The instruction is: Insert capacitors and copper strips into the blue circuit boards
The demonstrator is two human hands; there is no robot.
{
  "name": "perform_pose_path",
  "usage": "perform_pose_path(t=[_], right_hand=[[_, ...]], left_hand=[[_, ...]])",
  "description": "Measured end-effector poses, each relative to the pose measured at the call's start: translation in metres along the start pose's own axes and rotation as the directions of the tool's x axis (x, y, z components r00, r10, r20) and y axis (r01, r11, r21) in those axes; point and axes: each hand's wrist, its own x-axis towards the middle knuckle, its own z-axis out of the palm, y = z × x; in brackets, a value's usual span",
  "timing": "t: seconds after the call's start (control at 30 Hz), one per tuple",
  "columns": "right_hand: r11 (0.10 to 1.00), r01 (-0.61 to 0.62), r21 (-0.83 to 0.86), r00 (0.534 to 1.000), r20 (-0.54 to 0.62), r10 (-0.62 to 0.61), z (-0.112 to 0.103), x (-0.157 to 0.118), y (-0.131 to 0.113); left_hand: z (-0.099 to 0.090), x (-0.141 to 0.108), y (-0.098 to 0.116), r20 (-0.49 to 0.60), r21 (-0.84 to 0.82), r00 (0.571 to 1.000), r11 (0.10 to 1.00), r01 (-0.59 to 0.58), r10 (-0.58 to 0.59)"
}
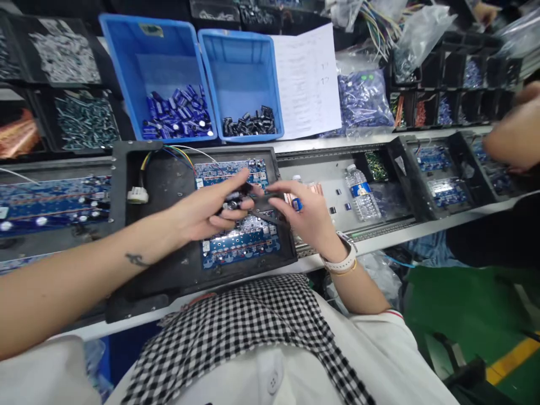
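My left hand (pixel 211 211) is curled over the circuit boards, with several black capacitors (pixel 231 203) held in its fingers. Close to its fingertips, the thumb and forefinger of my right hand (pixel 310 216) come together in a pinch. Whatever is between them is too small to make out. Below both hands lie an upper blue circuit board (pixel 202 169) and a lower blue circuit board (pixel 236 244), set in a black tray (pixel 169 242). Coloured wires run from the upper board to a white connector (pixel 138 195).
Behind the tray stand a bin (pixel 147 62) of blue capacitors and a bin (pixel 240 73) of black ones. A paper sheet (pixel 310 84) leans beside them. Rightward are a water bottle (pixel 363 194), another tray (pixel 415 185) and another person's arm (pixel 514 135).
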Motion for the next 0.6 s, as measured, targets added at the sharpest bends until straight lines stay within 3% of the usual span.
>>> perform_pose_path(t=[0.07, 0.2, 0.4, 0.6], right_hand=[[0.998, 0.024, 0.05, 1.0, -0.017, -0.024, 0.001, 0.012, -0.014], [0.998, 0.064, 0.013, 0.991, 0.115, -0.065, 0.002, 0.032, -0.022], [0.999, -0.029, -0.028, 0.995, 0.093, 0.031, 0.001, 0.056, 0.019], [0.959, 0.071, -0.274, 0.974, 0.228, -0.007, 0.019, 0.068, 0.044]], left_hand=[[0.002, 0.001, -0.011, -0.008, 0.007, 1.0, 1.0, -0.028, 0.028], [0.003, 0.001, -0.019, -0.033, -0.031, 0.999, 0.999, -0.035, 0.034], [-0.002, -0.009, -0.021, 0.018, -0.207, 0.991, 0.969, 0.136, -0.135], [0.0, -0.013, -0.029, 0.004, -0.247, 0.988, 0.957, 0.148, -0.152]])
